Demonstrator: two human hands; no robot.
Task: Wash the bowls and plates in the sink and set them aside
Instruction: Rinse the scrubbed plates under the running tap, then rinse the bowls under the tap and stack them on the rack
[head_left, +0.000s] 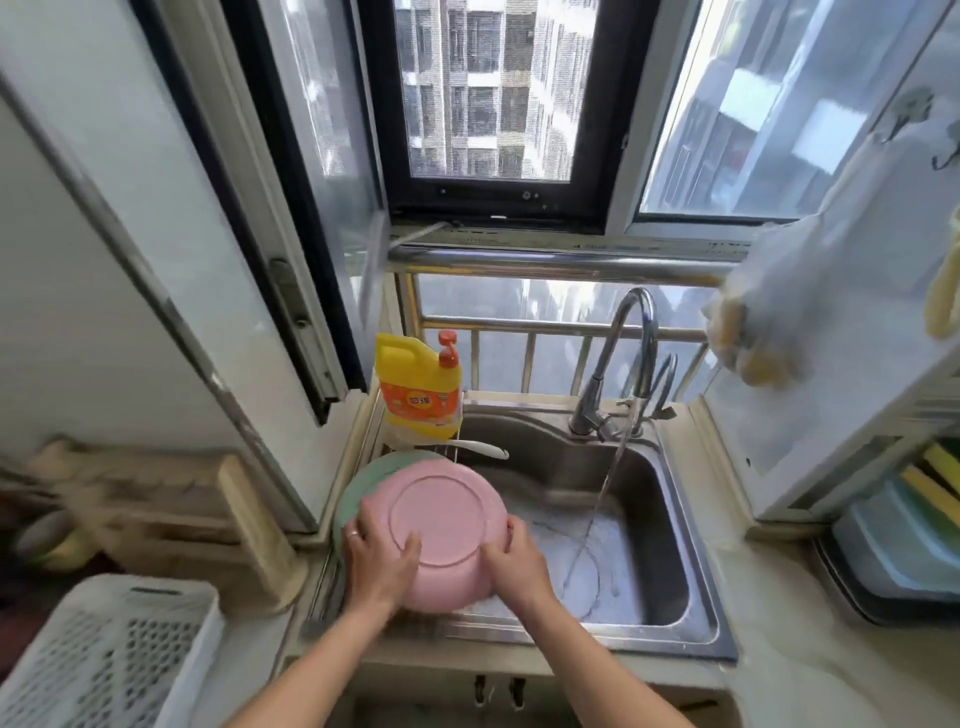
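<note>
A pink bowl (441, 525) is held upside down and tilted over the left side of the steel sink (670, 525), its base ring facing me. My left hand (382, 556) grips its left edge, with a ring on one finger. My right hand (511, 561) grips its right edge. Behind the pink bowl a green plate or bowl (358, 480) leans at the sink's left rim, mostly hidden. Water runs from the curved tap (623, 358) into the basin to the right of the bowl.
A yellow dish-soap bottle (415, 389) stands at the sink's back left corner, a white handle (480, 447) lying below it. A white slotted basket (104, 660) sits on the counter at lower left. A blue tub (904, 551) is on the right counter. Cloths (748, 338) hang at upper right.
</note>
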